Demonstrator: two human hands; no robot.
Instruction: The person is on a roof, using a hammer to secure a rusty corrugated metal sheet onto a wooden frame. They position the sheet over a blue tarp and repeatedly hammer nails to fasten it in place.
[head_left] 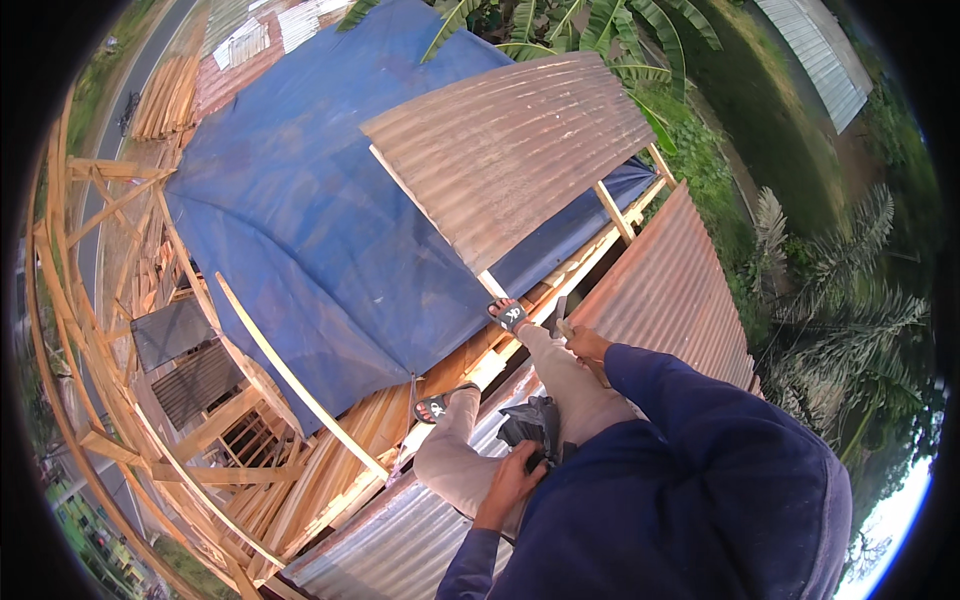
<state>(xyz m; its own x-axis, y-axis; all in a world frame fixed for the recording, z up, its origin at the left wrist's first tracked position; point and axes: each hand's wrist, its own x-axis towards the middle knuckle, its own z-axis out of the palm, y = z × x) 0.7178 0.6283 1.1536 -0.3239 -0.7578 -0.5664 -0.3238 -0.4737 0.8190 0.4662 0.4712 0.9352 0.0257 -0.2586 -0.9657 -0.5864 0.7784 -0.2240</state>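
My right hand is closed round the handle of a hammer, held above my right thigh; its dark head points away from me. In my lap lies a crumpled black plastic bag. Fingers of my left hand are curled at the near side of this bag, gripping it, with the fingertips partly hidden. Both my sandalled feet rest on the wooden beams at the roof's edge. A rusty corrugated metal sheet lies just beyond my right foot.
A blue tarp spreads across the roof frame. A loose pale batten crosses its near left. Bare timber framing with gaps drops away at left. More corrugated roofing slopes at right, beside banana leaves and palms.
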